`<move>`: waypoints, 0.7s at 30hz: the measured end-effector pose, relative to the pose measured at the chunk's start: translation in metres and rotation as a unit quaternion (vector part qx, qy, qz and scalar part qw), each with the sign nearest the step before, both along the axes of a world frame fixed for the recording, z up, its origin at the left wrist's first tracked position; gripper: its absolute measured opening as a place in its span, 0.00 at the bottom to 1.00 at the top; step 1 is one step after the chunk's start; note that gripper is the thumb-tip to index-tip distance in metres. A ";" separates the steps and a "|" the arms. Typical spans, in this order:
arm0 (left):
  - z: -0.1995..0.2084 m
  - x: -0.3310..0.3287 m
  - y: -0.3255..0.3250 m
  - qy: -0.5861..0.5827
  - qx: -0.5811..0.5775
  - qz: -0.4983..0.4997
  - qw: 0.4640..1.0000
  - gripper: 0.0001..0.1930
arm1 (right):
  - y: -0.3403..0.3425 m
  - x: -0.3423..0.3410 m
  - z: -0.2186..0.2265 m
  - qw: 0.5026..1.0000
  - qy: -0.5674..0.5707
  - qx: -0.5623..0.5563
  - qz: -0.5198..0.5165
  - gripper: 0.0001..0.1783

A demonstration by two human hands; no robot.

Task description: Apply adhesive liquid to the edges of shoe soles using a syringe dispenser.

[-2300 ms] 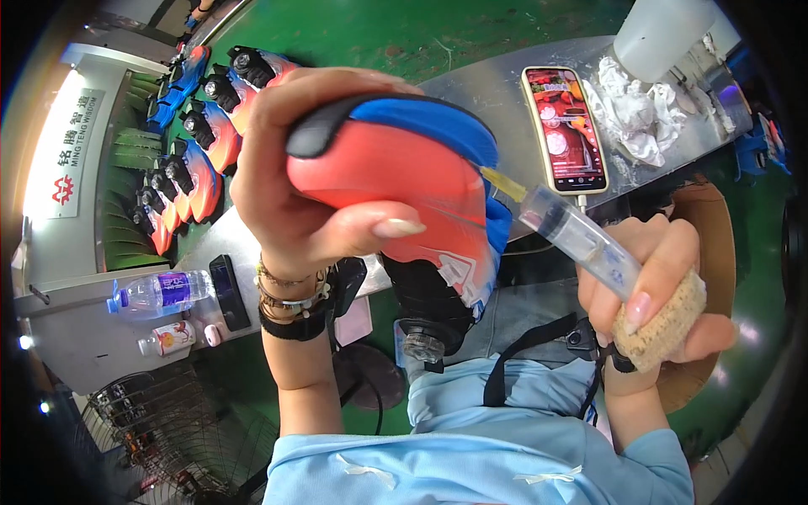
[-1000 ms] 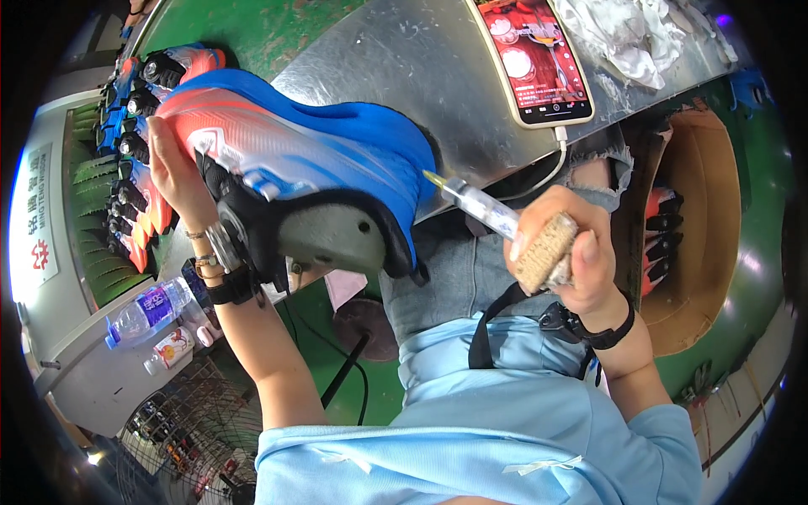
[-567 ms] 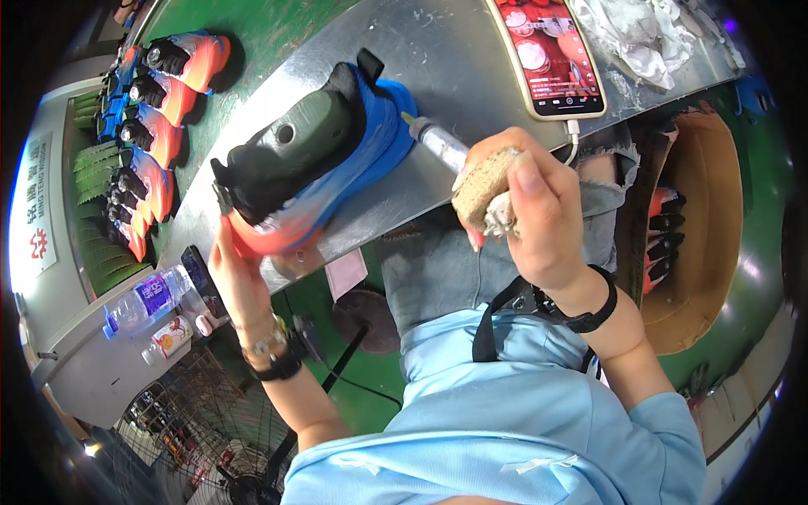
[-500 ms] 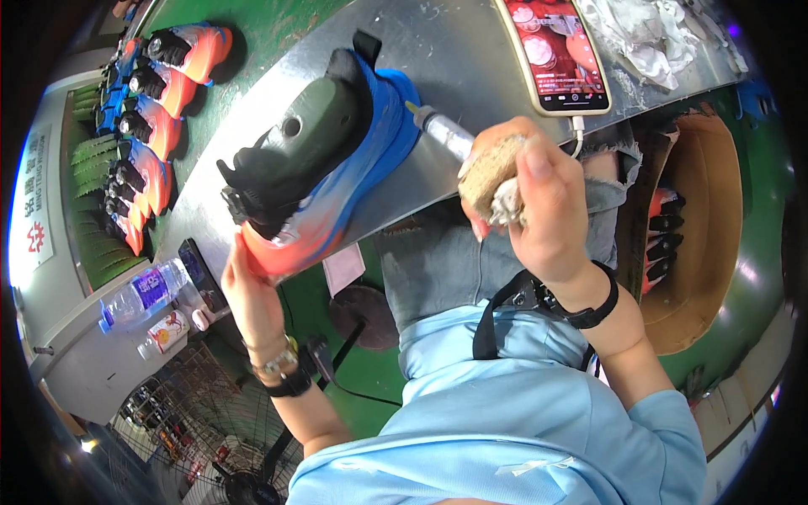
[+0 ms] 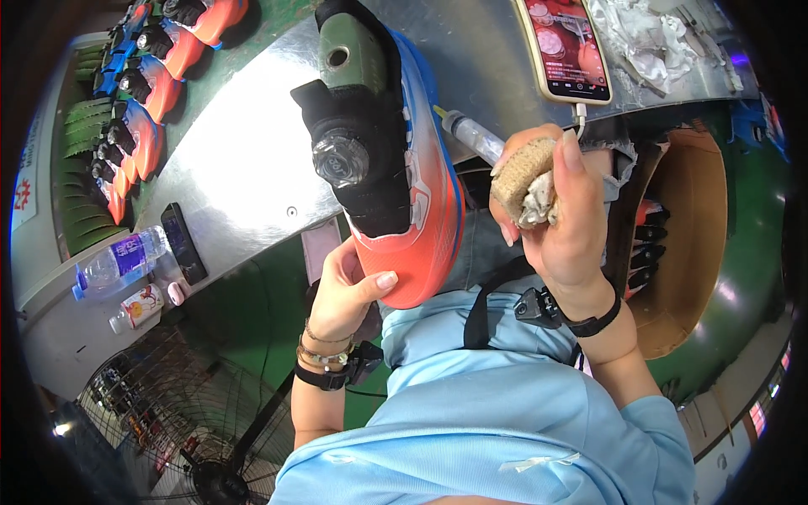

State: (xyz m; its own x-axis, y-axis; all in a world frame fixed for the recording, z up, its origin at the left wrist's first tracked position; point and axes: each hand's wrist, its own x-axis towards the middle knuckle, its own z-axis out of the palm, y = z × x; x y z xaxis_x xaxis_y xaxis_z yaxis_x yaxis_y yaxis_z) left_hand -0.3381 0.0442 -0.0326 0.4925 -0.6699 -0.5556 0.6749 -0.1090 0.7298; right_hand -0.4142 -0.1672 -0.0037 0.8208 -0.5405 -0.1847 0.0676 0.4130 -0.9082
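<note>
In my left hand (image 5: 341,290) is the toe of a trainer (image 5: 421,219), orange at the front, fading to blue at the heel. The thumb lies over the toe cap, and the heel reaches over the metal tabletop. A green shoe last (image 5: 352,59) fills the shoe's opening. On its black tongue sits a round, clear-topped dial (image 5: 341,157). Held up right of the shoe, my right hand (image 5: 568,219) is closed round a beige, sponge-like pad (image 5: 520,178) with whitish, crumpled material. A syringe (image 5: 473,135) with a yellowish tip sticks out from behind those fingers toward the shoe.
A lit phone (image 5: 566,50) on a charging cable lies at the table's far side, beside crumpled white paper (image 5: 644,42). Similar shoes (image 5: 143,135) line the left. Bottles (image 5: 122,261) stand near a dark phone (image 5: 183,244). A cardboard box (image 5: 686,252) holds more shoes at right.
The shoe has swung round, its toe now nearer my body and its dial facing up. My left hand moved right with the toe. My right hand shifted slightly right, the syringe moving along with it.
</note>
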 end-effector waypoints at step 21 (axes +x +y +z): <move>-0.036 -0.013 -0.124 0.206 -0.284 -0.019 0.936 0.35 | -0.022 -0.079 0.043 0.996 -0.046 -0.039 -0.073 0.36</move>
State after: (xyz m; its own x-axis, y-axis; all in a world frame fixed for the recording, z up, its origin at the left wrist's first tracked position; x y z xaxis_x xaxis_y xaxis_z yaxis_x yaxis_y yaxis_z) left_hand -0.3512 -0.0799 -0.0683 0.2848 -0.9273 -0.2429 0.9154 0.1878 0.3562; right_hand -0.4933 -0.1890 0.0394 0.7439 -0.6651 -0.0659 0.2057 0.3216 -0.9243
